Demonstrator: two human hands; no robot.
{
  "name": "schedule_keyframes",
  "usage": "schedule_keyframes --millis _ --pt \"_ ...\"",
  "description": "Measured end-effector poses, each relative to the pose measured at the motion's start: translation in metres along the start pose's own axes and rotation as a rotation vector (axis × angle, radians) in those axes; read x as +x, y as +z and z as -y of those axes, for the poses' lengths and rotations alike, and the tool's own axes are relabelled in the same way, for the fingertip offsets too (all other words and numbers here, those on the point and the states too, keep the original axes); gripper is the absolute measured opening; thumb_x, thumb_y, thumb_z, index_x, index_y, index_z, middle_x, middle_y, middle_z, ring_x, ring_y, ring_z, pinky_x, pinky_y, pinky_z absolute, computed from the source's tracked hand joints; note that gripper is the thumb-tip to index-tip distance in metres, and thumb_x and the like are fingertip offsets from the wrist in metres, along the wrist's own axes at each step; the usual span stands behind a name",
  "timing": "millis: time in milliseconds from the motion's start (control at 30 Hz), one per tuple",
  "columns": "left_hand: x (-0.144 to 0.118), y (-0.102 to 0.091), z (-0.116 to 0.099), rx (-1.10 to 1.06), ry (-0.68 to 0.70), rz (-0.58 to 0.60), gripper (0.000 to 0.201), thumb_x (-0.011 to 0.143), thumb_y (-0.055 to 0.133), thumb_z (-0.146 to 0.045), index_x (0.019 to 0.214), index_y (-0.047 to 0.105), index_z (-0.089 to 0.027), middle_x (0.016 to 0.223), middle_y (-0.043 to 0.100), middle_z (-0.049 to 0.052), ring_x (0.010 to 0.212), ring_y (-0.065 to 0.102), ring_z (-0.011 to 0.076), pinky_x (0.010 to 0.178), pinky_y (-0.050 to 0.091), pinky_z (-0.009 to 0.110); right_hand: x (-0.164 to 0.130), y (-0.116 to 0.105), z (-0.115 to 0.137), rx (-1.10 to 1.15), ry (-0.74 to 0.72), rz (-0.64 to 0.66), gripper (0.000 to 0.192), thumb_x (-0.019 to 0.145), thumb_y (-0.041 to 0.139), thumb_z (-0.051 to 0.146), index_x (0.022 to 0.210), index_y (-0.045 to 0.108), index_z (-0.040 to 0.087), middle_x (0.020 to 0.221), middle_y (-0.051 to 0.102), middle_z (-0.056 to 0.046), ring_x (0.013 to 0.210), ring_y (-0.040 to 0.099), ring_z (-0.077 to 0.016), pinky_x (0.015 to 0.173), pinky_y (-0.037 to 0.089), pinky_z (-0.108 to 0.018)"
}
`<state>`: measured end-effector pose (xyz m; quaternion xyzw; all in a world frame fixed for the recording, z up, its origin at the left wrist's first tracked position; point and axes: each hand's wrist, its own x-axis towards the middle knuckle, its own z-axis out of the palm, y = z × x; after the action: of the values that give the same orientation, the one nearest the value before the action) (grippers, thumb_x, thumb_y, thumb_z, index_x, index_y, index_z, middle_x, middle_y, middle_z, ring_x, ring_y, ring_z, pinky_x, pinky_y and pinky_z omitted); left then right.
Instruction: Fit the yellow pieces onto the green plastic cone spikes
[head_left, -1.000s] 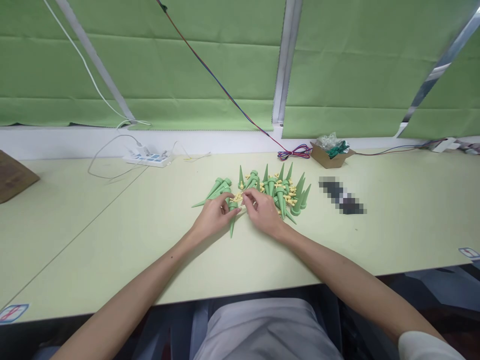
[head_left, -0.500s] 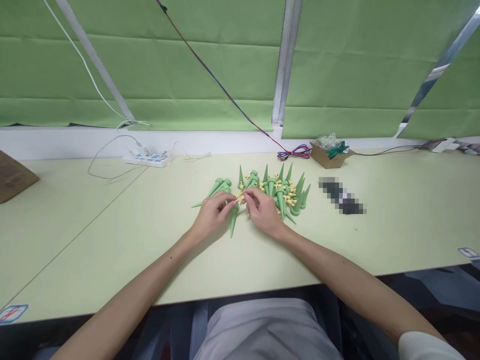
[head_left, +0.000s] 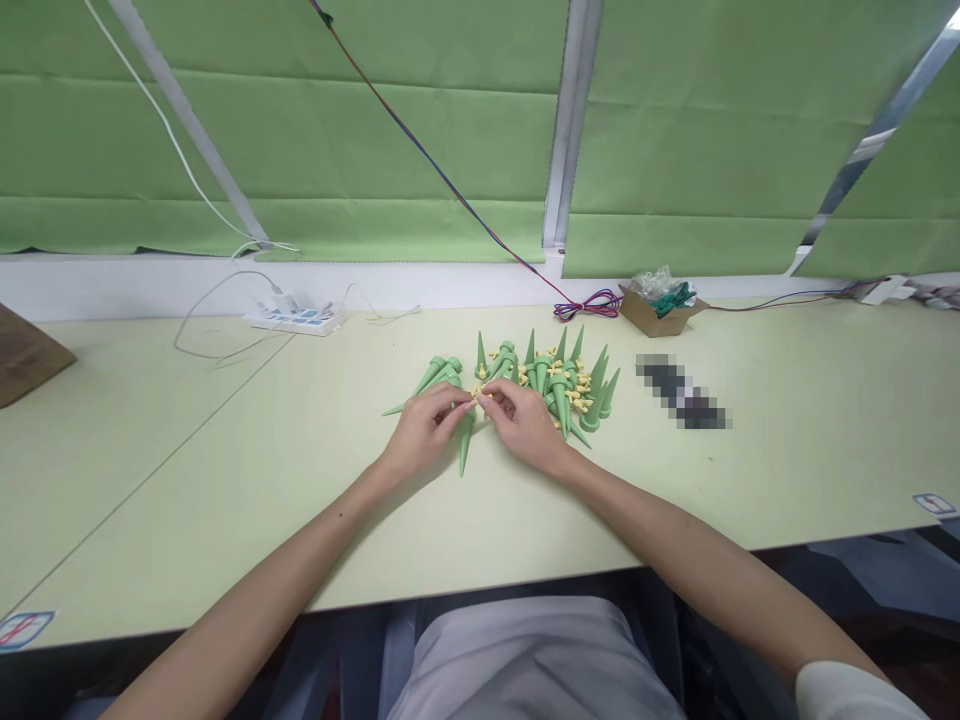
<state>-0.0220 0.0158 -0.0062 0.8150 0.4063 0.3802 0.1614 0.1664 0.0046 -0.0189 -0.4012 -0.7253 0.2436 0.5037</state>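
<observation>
My left hand [head_left: 426,422] and my right hand [head_left: 525,422] meet above the table, fingertips pinched together. Between them is a small yellow plastic valve [head_left: 475,394], mostly covered by the fingers. Both hands appear to grip it, one from each side. A green plastic watering spike [head_left: 466,448] points toward me just below the fingertips; its upper end is hidden by my left hand. Other green spikes [head_left: 435,372] lie beyond my left hand. Past my right hand is a pile of green spikes [head_left: 560,395] mixed with several small yellow valves [head_left: 579,402].
A white power strip [head_left: 296,320] with cables lies at the back left. At the back right are a bundled red-and-blue wire [head_left: 589,305] and a small cardboard box [head_left: 660,320] with green and clear material. A pixelated dark object [head_left: 682,392] lies right of the pile. A brown board [head_left: 30,355] is far left.
My right fingertips have moved slightly left, closer to my left fingers, and now cover more of the yellow valve. My left hand and the pile look the same.
</observation>
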Motion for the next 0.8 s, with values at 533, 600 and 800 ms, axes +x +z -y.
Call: schedule_keyframes --millis 533,600,800 --pt "0.0014 -0.0033 -0.0045 0.011 -0.240 -0.114 0.032 0.094 0.055 -0.042 0.070 0.048 -0.022 0.056 0.047 -0.003 0.049 0.039 0.0126 0.052 0.033 0.028 0.0024 -0.0019 -0.0026 -0.060 0.032 -0.130 0.023 0.096 0.053 0.035 0.081 0.061 0.020 0.063 0.059 0.001 0.054 0.053 -0.0138 0.058 0.042 -0.027" --pt "0.0019 -0.0026 -0.0026 0.060 -0.207 -0.140 0.037 0.094 0.055 -0.041 0.064 0.045 -0.021 0.058 0.047 -0.001 0.053 0.042 0.0135 0.055 0.035 0.029 0.0021 -0.0014 -0.0027 -0.063 0.031 -0.129 0.022 0.096 0.053 0.035 0.081 0.061 0.020 0.063 0.059 0.001 0.055 0.053 -0.0140 0.059 0.042 -0.027" --pt "0.0011 -0.0036 -0.0021 0.012 -0.226 -0.128 0.017 0.096 0.049 -0.036 0.089 0.057 -0.022 0.073 0.057 -0.001 0.050 0.042 0.0113 0.053 0.036 0.027 0.0023 -0.0004 -0.0046 -0.082 0.020 -0.128 0.021 0.096 0.053 0.034 0.082 0.062 0.020 0.065 0.061 0.001 0.056 0.054 -0.0142 0.059 0.042 -0.027"
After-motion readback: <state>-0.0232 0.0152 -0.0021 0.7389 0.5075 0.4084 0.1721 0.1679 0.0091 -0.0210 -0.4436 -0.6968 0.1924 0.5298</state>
